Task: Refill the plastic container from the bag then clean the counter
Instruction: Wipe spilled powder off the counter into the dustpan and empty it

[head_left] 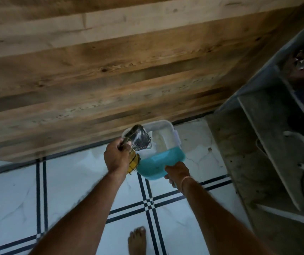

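My right hand grips the near edge of a clear plastic container with a blue lid or base, held in the air above the tiled floor. White powder or grains lie inside it. My left hand is closed on a crumpled plastic bag, dark and shiny at the top with a yellow printed part by my wrist. The bag's end is tipped over the container's left rim. Both are held in front of a wooden surface.
A large wooden plank surface fills the upper view. At the right stands a grey concrete shelf unit holding cables and packets. Below are white floor tiles with dark blue lines, and a bare foot.
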A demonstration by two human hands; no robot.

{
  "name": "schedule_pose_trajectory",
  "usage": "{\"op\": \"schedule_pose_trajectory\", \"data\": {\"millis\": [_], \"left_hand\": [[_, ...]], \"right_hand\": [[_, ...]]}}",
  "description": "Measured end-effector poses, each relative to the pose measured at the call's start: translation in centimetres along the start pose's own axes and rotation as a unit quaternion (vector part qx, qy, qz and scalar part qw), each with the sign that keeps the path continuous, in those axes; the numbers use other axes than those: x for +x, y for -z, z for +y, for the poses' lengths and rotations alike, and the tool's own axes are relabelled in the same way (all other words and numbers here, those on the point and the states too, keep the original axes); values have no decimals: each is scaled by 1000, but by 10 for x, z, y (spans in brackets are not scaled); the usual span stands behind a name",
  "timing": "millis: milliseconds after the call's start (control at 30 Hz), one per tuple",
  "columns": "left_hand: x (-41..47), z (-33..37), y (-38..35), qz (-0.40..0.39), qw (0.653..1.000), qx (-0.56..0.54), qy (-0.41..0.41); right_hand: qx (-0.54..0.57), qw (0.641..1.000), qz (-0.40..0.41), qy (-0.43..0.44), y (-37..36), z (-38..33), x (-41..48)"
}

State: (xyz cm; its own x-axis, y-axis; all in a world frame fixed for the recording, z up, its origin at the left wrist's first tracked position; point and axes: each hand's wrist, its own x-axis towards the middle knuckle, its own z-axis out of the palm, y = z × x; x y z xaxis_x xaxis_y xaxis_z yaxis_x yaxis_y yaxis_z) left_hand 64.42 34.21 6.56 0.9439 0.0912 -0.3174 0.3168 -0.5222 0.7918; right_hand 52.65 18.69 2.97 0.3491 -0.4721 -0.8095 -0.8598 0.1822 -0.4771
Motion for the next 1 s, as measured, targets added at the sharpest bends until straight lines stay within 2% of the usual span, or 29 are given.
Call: {"op": "schedule_pose_trajectory", "data": {"millis": [100, 233, 467, 700, 900, 1000], "left_hand": [[-3, 2, 3, 6, 1000, -16, 12], [0, 0, 5, 16, 999, -38, 14], [11, -10, 9, 80, 993, -80, 18], [37, -27, 3, 95, 992, -85, 2], [48, -46, -5, 87, 993, -79, -17], [50, -59, -6, 84, 993, -80, -16]], "right_hand": [[12, 1000, 10, 0, -1, 8, -1], [43, 999, -18, -14, 0, 17, -4], [131, 986, -16, 97, -8, 35, -9], [152, 981, -31, 119, -49, 23, 50], [166, 978, 65, 106, -81, 40, 92], [101, 980, 102, 134, -88, 44, 98]]}}
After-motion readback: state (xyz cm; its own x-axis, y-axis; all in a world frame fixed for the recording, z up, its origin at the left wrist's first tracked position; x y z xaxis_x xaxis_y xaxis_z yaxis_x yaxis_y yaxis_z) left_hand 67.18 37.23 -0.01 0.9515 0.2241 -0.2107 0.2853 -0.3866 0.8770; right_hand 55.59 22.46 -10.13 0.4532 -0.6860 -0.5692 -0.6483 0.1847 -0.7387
